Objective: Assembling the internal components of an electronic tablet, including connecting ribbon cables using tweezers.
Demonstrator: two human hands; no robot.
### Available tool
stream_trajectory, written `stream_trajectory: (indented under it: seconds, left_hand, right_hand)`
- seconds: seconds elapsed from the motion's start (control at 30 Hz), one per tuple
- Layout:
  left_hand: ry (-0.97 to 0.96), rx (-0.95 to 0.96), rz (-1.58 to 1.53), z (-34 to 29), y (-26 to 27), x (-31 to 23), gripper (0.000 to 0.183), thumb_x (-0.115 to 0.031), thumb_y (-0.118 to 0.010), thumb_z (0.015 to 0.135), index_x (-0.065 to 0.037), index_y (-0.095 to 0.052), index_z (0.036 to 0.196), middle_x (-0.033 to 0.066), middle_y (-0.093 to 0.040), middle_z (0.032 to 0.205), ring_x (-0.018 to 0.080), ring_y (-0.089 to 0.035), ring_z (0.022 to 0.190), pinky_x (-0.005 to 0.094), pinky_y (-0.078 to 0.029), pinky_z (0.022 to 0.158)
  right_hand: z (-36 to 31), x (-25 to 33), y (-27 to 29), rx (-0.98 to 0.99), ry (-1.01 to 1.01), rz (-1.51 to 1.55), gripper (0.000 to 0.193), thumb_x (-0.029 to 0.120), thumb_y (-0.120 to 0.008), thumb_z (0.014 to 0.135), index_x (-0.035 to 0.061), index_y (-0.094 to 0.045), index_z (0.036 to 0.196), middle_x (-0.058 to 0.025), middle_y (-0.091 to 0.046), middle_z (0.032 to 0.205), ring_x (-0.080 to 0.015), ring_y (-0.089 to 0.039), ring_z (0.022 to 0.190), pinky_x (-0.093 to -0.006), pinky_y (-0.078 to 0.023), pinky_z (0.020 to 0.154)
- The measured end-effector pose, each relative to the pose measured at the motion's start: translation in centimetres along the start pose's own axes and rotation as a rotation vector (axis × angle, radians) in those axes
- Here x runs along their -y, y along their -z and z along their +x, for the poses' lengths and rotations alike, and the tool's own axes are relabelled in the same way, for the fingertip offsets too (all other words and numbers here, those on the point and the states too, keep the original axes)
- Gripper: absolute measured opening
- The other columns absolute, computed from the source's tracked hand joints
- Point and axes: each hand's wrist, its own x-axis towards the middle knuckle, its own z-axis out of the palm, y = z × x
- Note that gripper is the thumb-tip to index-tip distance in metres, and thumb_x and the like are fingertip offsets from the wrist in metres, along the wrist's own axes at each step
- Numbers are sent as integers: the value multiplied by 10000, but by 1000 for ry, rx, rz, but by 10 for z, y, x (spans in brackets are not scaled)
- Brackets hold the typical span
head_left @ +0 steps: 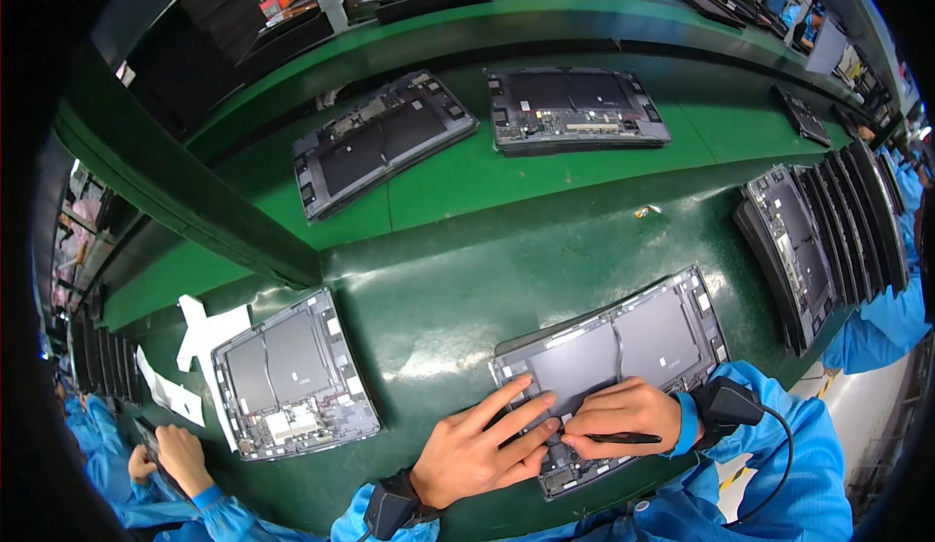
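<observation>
An opened tablet (pixel 662 337), its dark batteries and circuit board bare, lies tilted on the green bench in front of me. My left hand (pixel 477 449) rests on its lower left part, fingers stretched out and slightly spread. Close beside it, my right hand (pixel 628 413) is closed round a slim black pen-like tool (pixel 623 438). The tool's tip points at the tablet's near left area, by my left fingertips; the exact contact point is hidden. Under the tablet's far edge shows another dark panel (pixel 555 333).
Another opened tablet (pixel 282 367) lies left beside white paper pieces (pixel 214 333). Two more, one angled (pixel 385 143) and one straight (pixel 575 104), sit on the raised green strip behind. Several lean stacked (pixel 847 221) at right. A green post (pixel 185 191) stands left; a co-worker's hands (pixel 180 459) work nearby.
</observation>
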Motion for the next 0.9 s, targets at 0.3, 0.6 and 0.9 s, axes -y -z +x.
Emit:
stream_trajectory:
  seconds: [0.3, 0.6, 0.9]
  left_hand:
    - [11, 27, 5, 5, 0, -6, 266, -242, -757, 816, -164, -759, 1070, -30, -623, 1333, 264, -574, 1293, 313, -618, 764]
    - [-7, 2, -38, 7, 0, -13, 258, -240, -784, 814, -127, -754, 1043, 15, -647, 1301, 266, -583, 1268, 396, -574, 948]
    - [-27, -12, -46, 9, -7, -16, 243, -276, -810, 798, -182, -757, 1016, 14, -621, 1348, 265, -561, 1281, 423, -550, 962]
  right_hand:
    - [-4, 5, 7, 59, -18, 12, 83, 67, -703, 895, 17, -638, 883, -102, -586, 723, -286, -599, 641, -383, -506, 598]
    - [-7, 4, 16, 60, -52, 63, 79, 71, -699, 885, 28, -634, 877, -86, -590, 746, -282, -588, 648, -373, -492, 598]
    - [-19, 3, 25, 1, -84, 44, 106, 67, -727, 845, 37, -630, 874, -77, -589, 746, -271, -582, 625, -349, -473, 578]
